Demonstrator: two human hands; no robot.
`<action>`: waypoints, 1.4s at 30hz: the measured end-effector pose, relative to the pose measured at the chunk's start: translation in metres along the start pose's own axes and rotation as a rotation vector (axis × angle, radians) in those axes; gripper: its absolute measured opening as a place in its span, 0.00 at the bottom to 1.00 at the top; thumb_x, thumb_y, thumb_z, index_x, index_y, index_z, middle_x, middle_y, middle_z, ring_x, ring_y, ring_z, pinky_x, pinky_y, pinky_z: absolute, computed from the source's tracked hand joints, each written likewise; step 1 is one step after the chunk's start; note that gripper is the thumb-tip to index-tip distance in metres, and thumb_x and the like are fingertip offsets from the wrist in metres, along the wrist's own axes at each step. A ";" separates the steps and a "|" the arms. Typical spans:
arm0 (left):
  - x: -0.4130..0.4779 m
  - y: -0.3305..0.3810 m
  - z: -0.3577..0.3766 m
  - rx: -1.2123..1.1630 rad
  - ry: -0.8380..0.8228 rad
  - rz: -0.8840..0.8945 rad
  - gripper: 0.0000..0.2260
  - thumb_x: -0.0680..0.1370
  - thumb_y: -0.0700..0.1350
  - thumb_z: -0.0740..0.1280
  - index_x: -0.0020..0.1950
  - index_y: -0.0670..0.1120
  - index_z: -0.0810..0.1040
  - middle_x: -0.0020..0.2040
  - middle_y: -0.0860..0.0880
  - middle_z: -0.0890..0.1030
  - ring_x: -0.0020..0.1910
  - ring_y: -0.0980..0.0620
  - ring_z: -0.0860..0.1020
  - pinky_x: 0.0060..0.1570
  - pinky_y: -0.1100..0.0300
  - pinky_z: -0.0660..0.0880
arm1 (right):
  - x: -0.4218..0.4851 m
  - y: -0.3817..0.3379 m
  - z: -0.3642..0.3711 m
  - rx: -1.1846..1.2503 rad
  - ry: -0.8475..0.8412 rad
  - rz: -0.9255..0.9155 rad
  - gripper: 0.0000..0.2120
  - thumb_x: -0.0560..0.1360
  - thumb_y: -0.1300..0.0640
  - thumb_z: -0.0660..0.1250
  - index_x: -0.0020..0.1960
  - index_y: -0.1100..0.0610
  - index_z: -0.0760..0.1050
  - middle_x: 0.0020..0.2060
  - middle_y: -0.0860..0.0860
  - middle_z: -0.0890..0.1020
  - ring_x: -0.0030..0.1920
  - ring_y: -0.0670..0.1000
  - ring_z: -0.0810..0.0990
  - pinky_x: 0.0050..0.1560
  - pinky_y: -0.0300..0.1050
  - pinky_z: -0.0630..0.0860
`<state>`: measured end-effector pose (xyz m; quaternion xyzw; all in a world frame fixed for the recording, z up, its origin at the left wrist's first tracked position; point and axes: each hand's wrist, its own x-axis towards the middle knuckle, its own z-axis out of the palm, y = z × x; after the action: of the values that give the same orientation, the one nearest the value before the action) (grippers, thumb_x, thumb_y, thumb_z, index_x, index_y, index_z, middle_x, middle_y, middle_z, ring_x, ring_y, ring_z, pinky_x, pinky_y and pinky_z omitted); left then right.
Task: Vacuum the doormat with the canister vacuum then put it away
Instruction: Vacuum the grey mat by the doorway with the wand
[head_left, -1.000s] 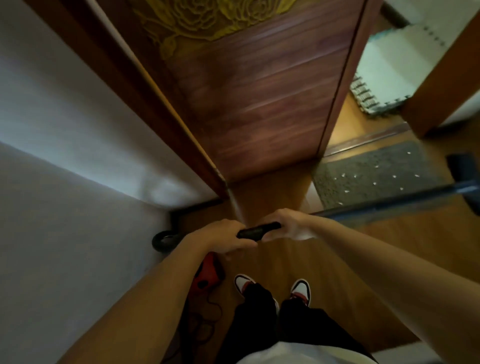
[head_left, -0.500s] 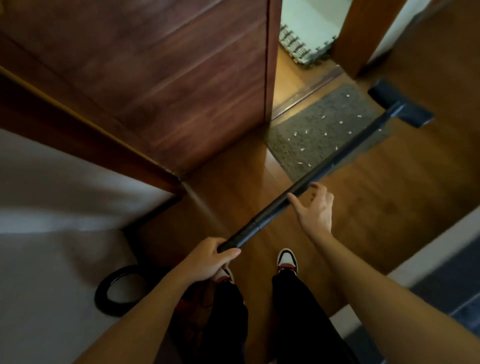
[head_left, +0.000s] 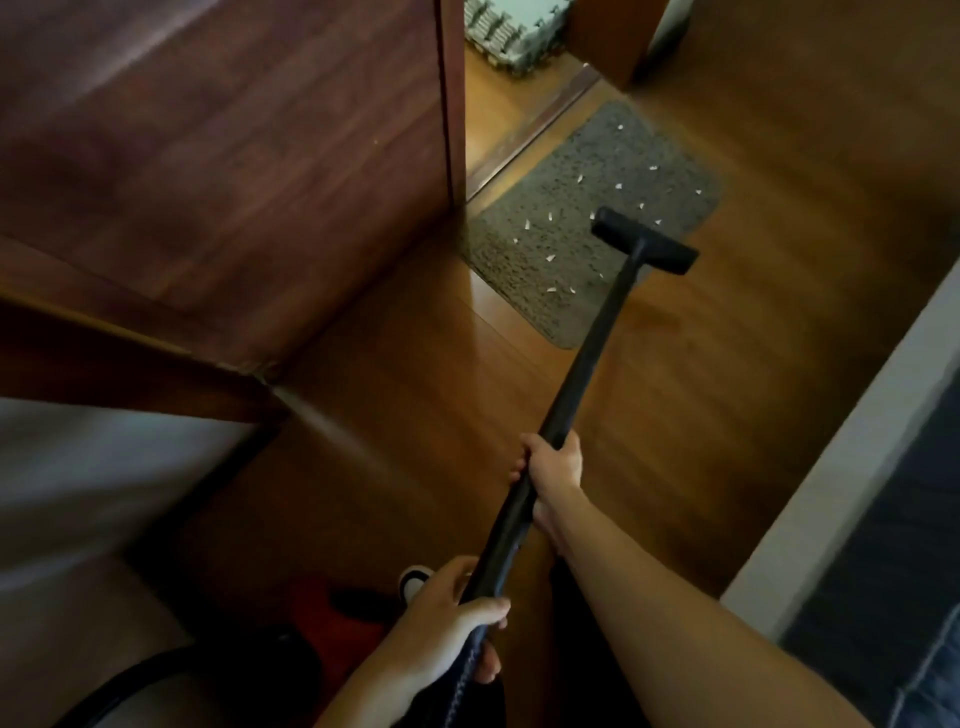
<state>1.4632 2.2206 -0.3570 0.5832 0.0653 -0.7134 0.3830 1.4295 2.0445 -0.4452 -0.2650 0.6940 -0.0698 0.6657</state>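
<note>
grip: right hand (head_left: 553, 467) newly clenched on long black vacuum wand (head_left: 597, 338), left hand (head_left: 452, 618) grasping its rear | flat black nozzle (head_left: 644, 241) swung to speckled grey doormat (head_left: 571, 208) edge — white scraps (head_left: 549, 258) remain; vacuuming just starting

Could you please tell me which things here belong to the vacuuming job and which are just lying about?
Job: doormat, white scraps, vacuum wand, floor head, red canister, left hand, right hand (both grip the wand).
Lying about: wooden door, foam mat past the doorway.
</note>
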 end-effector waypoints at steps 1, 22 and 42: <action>0.009 -0.003 0.001 -0.006 0.016 -0.006 0.13 0.79 0.41 0.68 0.61 0.39 0.71 0.41 0.43 0.80 0.26 0.45 0.77 0.31 0.54 0.76 | 0.004 0.012 0.001 -0.020 -0.010 0.012 0.19 0.79 0.64 0.66 0.67 0.54 0.67 0.33 0.54 0.74 0.26 0.48 0.72 0.26 0.42 0.72; 0.067 -0.071 0.013 0.202 0.240 0.021 0.08 0.80 0.53 0.65 0.57 0.52 0.72 0.46 0.45 0.81 0.27 0.48 0.79 0.29 0.57 0.78 | 0.043 0.098 -0.015 -0.144 -0.129 0.156 0.19 0.79 0.59 0.69 0.66 0.53 0.67 0.36 0.54 0.76 0.28 0.49 0.75 0.30 0.45 0.76; 0.095 -0.154 0.010 0.079 0.360 -0.078 0.18 0.83 0.56 0.55 0.43 0.48 0.78 0.39 0.49 0.77 0.39 0.48 0.78 0.45 0.51 0.73 | 0.049 0.132 -0.039 -0.444 -0.030 0.018 0.36 0.80 0.65 0.63 0.79 0.41 0.55 0.42 0.55 0.78 0.27 0.49 0.75 0.26 0.42 0.74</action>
<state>1.3568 2.2777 -0.4916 0.7129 0.1272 -0.6138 0.3142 1.3572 2.1238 -0.5436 -0.3999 0.6847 0.0947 0.6019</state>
